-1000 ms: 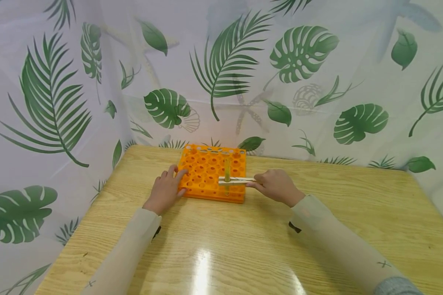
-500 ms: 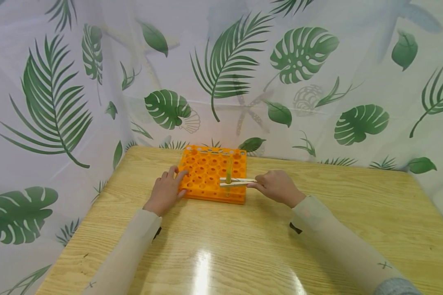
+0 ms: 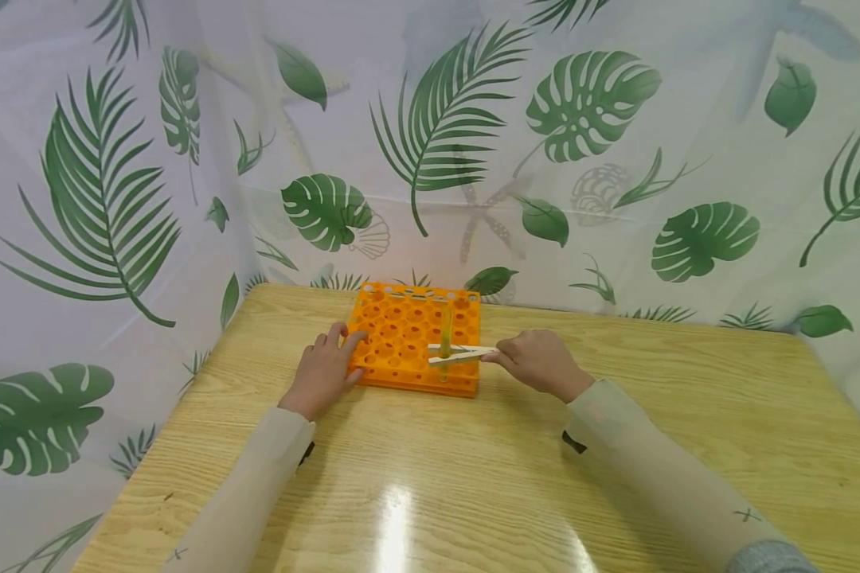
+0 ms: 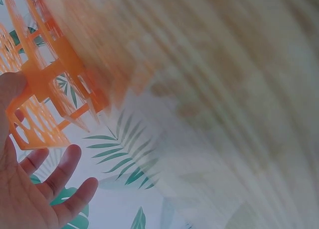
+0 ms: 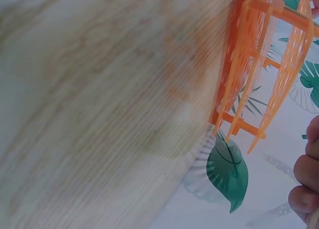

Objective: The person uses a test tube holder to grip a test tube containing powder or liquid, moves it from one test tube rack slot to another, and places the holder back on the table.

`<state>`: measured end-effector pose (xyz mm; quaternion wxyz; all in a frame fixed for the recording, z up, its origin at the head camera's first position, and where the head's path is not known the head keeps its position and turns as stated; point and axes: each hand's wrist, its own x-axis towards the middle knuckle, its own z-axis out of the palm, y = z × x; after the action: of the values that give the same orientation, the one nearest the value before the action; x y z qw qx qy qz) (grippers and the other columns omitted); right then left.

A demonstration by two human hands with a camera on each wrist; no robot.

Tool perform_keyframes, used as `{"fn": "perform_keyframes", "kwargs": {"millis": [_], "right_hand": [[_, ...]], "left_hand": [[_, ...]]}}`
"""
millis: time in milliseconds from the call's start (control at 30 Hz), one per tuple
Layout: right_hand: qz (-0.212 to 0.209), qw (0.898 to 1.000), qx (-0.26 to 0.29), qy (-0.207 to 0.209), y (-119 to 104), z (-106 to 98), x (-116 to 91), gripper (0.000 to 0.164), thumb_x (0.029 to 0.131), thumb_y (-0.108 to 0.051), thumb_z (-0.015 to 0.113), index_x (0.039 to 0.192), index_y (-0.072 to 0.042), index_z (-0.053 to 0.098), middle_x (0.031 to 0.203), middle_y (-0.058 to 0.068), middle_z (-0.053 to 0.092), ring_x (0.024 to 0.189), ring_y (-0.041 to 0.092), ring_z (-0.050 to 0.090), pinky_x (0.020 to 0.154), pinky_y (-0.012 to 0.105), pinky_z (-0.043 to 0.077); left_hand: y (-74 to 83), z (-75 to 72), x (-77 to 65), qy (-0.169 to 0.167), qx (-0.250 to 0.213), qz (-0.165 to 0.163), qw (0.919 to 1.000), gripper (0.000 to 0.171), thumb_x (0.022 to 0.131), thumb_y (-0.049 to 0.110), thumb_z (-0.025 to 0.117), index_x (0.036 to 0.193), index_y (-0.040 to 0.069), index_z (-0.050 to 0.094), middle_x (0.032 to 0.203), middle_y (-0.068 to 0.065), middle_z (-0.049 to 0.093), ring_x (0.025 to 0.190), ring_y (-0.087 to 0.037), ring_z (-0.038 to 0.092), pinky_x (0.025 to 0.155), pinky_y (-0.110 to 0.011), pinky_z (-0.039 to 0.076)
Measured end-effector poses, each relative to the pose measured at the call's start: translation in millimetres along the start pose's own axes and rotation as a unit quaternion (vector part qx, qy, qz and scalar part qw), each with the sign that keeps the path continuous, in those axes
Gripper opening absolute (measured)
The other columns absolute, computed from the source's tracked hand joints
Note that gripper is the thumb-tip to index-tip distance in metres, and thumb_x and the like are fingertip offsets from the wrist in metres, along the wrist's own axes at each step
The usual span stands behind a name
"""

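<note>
An orange test tube rack [image 3: 404, 338] with rows of round holes stands on the table. Near its right end a glass test tube [image 3: 446, 334] with yellow contents is upright in the rack. My right hand [image 3: 541, 362] grips a wooden test tube clamp [image 3: 466, 352], whose prongs lie spread on either side of the tube; whether they touch it I cannot tell. My left hand [image 3: 322, 370] holds the rack's left end, thumb on the front and index finger on top. In the left wrist view its other fingers [image 4: 62, 171] stand off the rack [image 4: 45, 74].
The wooden table [image 3: 401, 469] reaches back to a white cloth wall [image 3: 473, 159] printed with green leaves. The back of the rack stands close to that cloth. Much of both wrist views is blurred tabletop.
The clamp's prongs have spread farther apart around the test tube. Left hand and rack look unmoved, apart from a tiny shift of the view.
</note>
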<state>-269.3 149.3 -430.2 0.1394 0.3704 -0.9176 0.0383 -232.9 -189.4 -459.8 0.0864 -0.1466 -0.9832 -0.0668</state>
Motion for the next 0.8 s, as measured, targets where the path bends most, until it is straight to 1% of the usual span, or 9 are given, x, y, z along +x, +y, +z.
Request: {"fn": "perform_keyframes", "kwargs": {"millis": [100,300,567,700,800], "right_hand": [[0.000,1.000,0.000,0.001,0.0,0.1,0.2,0.039,0.089,-0.039,0.060,0.059,-0.016,0.052,0.046,-0.005,0.035,0.040,0.006,0.026,0.042,0.021,0.025],[0.010,1.000,0.020,-0.004,-0.8,-1.3,1.3,0.040,0.089,-0.038,0.060,0.058,-0.016,0.050,0.047,-0.006,0.030,0.042,0.007,0.023,0.043,0.021,0.021],[0.013,1.000,0.019,-0.016,-0.9,-5.2,1.9,0.040,0.090,-0.039,0.059,0.058,-0.016,0.051,0.047,-0.007,0.030,0.042,0.007,0.023,0.044,0.021,0.021],[0.006,1.000,0.012,-0.012,-0.9,-7.8,1.9,0.040,0.090,-0.038,0.059,0.057,-0.016,0.050,0.047,-0.006,0.030,0.042,0.007,0.023,0.044,0.020,0.021],[0.004,1.000,0.010,-0.011,-0.5,-9.5,2.2,0.038,0.089,-0.037,0.060,0.059,-0.015,0.053,0.047,-0.006,0.033,0.042,0.007,0.024,0.043,0.021,0.023]], "left_hand": [[0.0,0.0,-0.4,0.003,0.003,0.002,1.0000,0.053,0.089,0.037,0.063,0.135,0.020,0.042,0.122,-0.012,0.040,0.089,-0.027,0.047,0.071,-0.039,0.045],[0.3,-0.5,0.1,0.007,-0.001,0.002,1.0000,0.053,0.088,0.036,0.064,0.134,0.020,0.043,0.122,-0.012,0.041,0.089,-0.027,0.048,0.071,-0.040,0.046],[0.6,0.0,0.3,0.001,-0.004,-0.002,1.0000,0.053,0.088,0.035,0.064,0.134,0.020,0.042,0.123,-0.012,0.041,0.089,-0.027,0.047,0.073,-0.041,0.046],[0.8,-0.5,0.5,0.000,-0.008,-0.005,1.0000,0.053,0.088,0.035,0.064,0.134,0.020,0.042,0.122,-0.012,0.041,0.089,-0.027,0.048,0.074,-0.042,0.046],[1.2,-1.6,0.4,-0.001,-0.010,-0.007,0.9999,0.053,0.089,0.035,0.064,0.134,0.020,0.042,0.123,-0.013,0.042,0.090,-0.028,0.048,0.075,-0.042,0.046]]}}
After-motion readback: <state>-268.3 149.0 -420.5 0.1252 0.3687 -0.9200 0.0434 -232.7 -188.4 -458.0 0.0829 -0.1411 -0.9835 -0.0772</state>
